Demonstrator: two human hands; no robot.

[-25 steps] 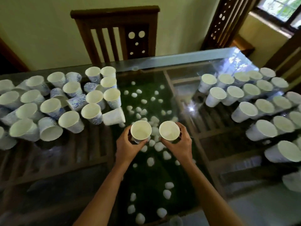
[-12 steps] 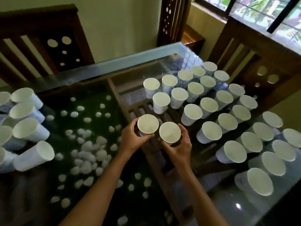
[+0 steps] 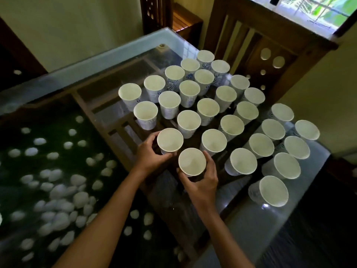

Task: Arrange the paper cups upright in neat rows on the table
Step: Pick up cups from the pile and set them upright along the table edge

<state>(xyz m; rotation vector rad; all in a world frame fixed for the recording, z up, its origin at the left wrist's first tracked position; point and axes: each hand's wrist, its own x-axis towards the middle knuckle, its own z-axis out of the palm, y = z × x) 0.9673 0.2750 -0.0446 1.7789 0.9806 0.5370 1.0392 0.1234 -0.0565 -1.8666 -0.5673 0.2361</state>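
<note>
Mostly done on this side: approx two dozen cups (image 3: pixel 208 109) upright in rows on glass table (image 3: pixel 116 55). My L hand (image 3: pixel 149 155) curls round L cup (image 3: pixel 170 140), R hand (image 3: pixel 201 182) round R cup (image 3: pixel 192 161), both at rows' near edge, not yet released. Any cups elsewhere: can't tell.

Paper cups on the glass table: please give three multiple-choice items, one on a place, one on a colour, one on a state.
1. Against the right-hand cup, the left-hand cup is: A. farther off, leftward B. inside it C. beneath it
2. The cups' insides are: A. red B. off-white C. black
3. The arranged cups stand: A. upside down B. on their sides C. upright
1 A: its rim shows up and left of the other. 2 B: every open mouth looks pale. 3 C: all mouths face up.
</note>
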